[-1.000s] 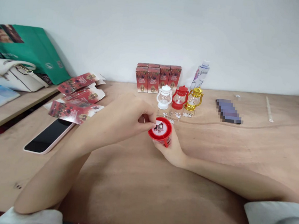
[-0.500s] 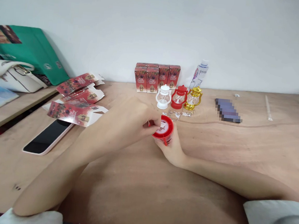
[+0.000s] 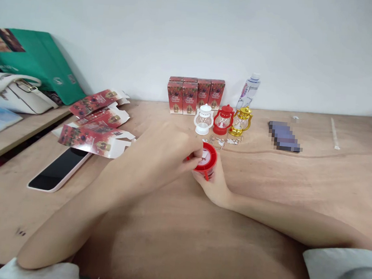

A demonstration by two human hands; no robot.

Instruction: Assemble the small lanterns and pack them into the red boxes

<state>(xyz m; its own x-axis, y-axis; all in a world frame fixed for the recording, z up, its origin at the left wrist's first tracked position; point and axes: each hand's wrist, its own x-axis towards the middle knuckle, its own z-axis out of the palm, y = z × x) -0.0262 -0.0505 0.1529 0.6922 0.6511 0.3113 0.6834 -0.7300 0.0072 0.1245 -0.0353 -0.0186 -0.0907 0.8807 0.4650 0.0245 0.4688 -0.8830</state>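
Note:
My right hand (image 3: 217,185) is wrapped round a red lantern (image 3: 212,164), whose round base with a pale disc in it faces up towards me. Over the left edge of that base, my left hand (image 3: 174,153) has thumb and forefinger pinched together at the disc; what is between the fingertips is too small to make out. Behind the hands stand a white lantern (image 3: 203,123), a second red lantern (image 3: 223,123) and a gold lantern (image 3: 240,123), all upright. Small metal pieces (image 3: 234,141) lie in front of them.
Several red boxes (image 3: 189,98) and a bottle (image 3: 250,91) stand by the wall. Flattened cartons (image 3: 86,138) overlap a phone (image 3: 58,170) at the left, near a white handbag (image 3: 29,102) and green bag (image 3: 46,64). A pixelated dark item (image 3: 284,136) lies at right.
The left hand's pinched fingers have shifted very slightly right over the base of the held lantern. The right hand still holds it in nearly the same place.

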